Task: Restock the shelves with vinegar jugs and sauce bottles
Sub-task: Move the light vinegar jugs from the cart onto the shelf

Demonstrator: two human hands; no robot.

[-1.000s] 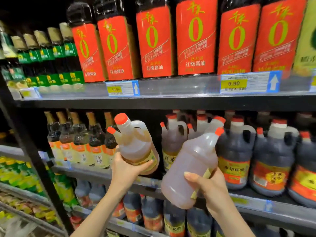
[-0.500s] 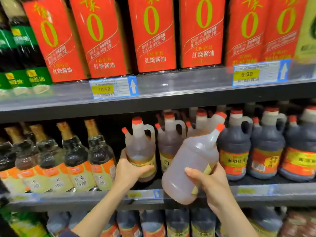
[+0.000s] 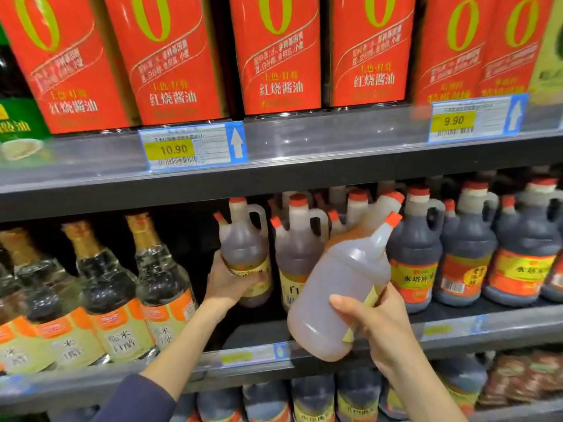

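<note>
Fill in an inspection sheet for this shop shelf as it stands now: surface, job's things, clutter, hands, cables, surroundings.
Surface: middle shelf, dark board, bare patch at its front.
Job's things: upright pale jug between the glass bottles and other pale jugs; whether it rests on the board cannot be told. Tilted pale jug held in front of the shelf, spout pointing up and right.
Clutter: nothing seen.
Hands: left hand grips the upright pale jug low on its body; right hand grips the tilted pale jug near its base.
Cables: nothing seen.
Surroundings: red-labelled bottles on the shelf above, price tag reading 10.90, dark jugs to the right.
</note>
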